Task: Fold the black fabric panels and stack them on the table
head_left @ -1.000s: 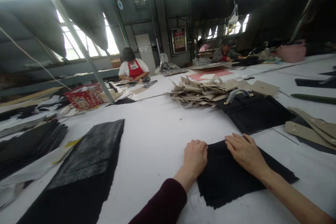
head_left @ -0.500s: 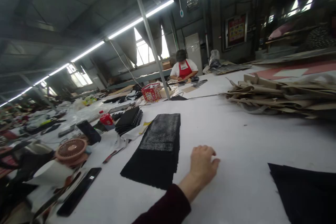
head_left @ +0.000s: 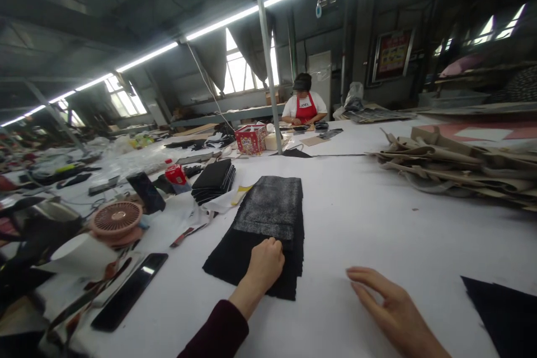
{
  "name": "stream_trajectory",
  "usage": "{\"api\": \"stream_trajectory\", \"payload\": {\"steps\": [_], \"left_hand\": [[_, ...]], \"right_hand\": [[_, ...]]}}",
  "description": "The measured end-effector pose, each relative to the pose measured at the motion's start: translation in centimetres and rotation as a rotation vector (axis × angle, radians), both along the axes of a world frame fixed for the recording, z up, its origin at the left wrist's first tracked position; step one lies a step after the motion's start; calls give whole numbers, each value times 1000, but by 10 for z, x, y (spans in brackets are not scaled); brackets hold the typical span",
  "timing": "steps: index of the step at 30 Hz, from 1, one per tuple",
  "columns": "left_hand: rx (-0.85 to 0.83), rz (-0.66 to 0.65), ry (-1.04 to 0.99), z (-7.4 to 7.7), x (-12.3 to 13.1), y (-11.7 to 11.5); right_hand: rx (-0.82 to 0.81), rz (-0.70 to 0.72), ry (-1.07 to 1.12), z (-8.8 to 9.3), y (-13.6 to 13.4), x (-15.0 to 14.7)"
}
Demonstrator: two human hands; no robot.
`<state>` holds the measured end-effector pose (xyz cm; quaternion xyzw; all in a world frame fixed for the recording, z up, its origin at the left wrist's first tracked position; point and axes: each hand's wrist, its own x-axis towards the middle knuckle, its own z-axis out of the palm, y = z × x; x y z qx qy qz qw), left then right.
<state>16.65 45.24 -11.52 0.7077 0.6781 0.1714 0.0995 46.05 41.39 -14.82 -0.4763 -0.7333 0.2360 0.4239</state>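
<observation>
A stack of black fabric pieces (head_left: 235, 263) lies on the white table, its far part covered by a grey-speckled surface (head_left: 271, 201). My left hand (head_left: 266, 263) rests over the stack, fingers curled and pressed together at the near edge of the speckled part; the fingertips are partly hidden. To the right, my right hand (head_left: 388, 307) hovers low over the white tabletop, fingers stretched and thumb apart, holding nothing. Beyond it, at the right edge, lies another dark fabric piece (head_left: 503, 313).
On the left are a black phone (head_left: 130, 291), a pink fan (head_left: 117, 221), a red-labelled bottle (head_left: 177, 176) and a pile of folded black pieces (head_left: 213, 179). Brown material is heaped (head_left: 457, 165) at right. A person in a red apron (head_left: 305, 106) sits across the table.
My left hand has moved left from the bare tabletop onto the black stack and its fingers have closed. My right hand has come into view at the lower right. The view has shifted slightly.
</observation>
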Motion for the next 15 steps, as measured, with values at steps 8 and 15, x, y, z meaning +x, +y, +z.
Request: {"api": "stream_trajectory", "payload": {"steps": [8,15], "left_hand": [[-154,-73,-476,-3,-47,25],[-261,-44,-1141,-7,-77,34]], "right_hand": [[65,291,-148,7,48,-122],[153,274,-283,-8,71,-136]]}}
